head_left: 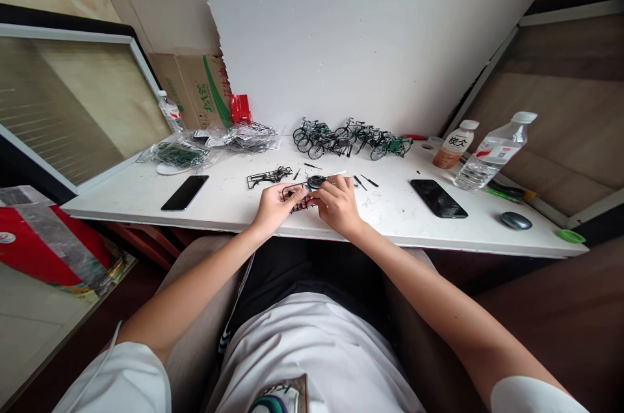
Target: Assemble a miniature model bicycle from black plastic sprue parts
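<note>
Near the table's front edge, my left hand grips a black plastic parts frame between thumb and fingers. My right hand is closed too, its fingertips pinching the right side of that same frame. Whether a small loose part is between those fingertips is hidden. Just beyond my hands lies a dark round piece, partly covered by them. Another black parts frame lies flat behind my left hand. Thin black pieces are scattered to the right of my right hand.
Several small model bicycles stand at the back. Plastic bags of parts lie at the back left. A phone lies left, another phone right. Two bottles and a computer mouse are at the right. A white board leans behind.
</note>
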`<state>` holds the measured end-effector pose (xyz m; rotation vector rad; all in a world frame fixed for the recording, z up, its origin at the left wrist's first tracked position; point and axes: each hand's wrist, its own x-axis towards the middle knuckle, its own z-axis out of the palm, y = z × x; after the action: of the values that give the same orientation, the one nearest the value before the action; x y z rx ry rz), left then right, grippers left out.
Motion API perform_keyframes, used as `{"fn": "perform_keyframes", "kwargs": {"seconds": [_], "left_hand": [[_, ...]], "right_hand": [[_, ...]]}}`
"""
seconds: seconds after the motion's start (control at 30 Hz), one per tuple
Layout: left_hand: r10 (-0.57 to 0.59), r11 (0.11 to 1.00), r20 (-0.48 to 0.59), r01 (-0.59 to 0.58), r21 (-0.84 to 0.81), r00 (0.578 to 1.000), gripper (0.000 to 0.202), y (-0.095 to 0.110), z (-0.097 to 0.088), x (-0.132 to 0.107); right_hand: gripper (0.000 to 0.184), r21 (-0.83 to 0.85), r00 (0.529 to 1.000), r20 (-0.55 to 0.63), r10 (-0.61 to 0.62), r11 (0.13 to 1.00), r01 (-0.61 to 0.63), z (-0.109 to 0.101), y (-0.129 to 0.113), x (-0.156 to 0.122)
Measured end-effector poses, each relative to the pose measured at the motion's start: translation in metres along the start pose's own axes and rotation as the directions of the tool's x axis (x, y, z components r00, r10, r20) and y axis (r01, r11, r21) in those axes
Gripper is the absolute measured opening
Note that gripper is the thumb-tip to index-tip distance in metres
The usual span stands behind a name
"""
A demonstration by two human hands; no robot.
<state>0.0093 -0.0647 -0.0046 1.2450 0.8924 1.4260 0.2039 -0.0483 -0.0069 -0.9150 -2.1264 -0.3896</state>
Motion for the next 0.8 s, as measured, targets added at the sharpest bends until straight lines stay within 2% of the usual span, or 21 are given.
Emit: {"fn": "perform_keyframes", "kwargs": {"seconds": [0.1,0.17,0.27,0.4,0.57,0.67,0.8], "left_hand": [[0.003,1.000,0.044,-0.002,-0.013,0.999,0.064,0.003,-0.004,0.003],[-0.008,0.998,0.057,0.011,-0.055,0.998,0.066,0.007,-0.004,0.004],[-0.015,0.995,0.024,0.018,-0.096,1.000,0.064,0.011,-0.003,0.004],[-0.036,0.995,-0.003,0.035,-0.091,0.999,0.060,0.009,-0.001,0.003],[-0.055,0.996,0.039,0.058,-0.068,0.998,0.054,0.007,0.003,-0.002],[-0.046,0.996,0.062,0.050,-0.070,0.997,0.056,0.008,0.007,-0.006],[-0.052,0.997,0.084,0.057,-0.058,0.995,0.060,0.009,0.010,-0.009]], "right_hand": [[0.017,0.016,0.997,-0.053,0.058,0.998,-0.057,0.000,0.005,0.002],[0.018,0.023,0.994,-0.086,0.066,0.998,-0.064,-0.001,0.007,0.003],[0.023,0.054,0.990,-0.136,0.040,0.998,-0.033,-0.004,0.008,0.006],[0.019,0.104,0.986,-0.162,-0.048,0.992,0.066,-0.008,0.004,0.008],[0.024,-0.024,0.969,-0.166,-0.182,0.983,0.180,-0.008,0.004,0.007],[0.026,-0.067,0.957,-0.212,-0.198,0.980,0.188,-0.006,0.008,0.006],[0.018,-0.121,0.946,-0.247,-0.209,0.976,0.183,-0.007,0.013,0.006]]}}
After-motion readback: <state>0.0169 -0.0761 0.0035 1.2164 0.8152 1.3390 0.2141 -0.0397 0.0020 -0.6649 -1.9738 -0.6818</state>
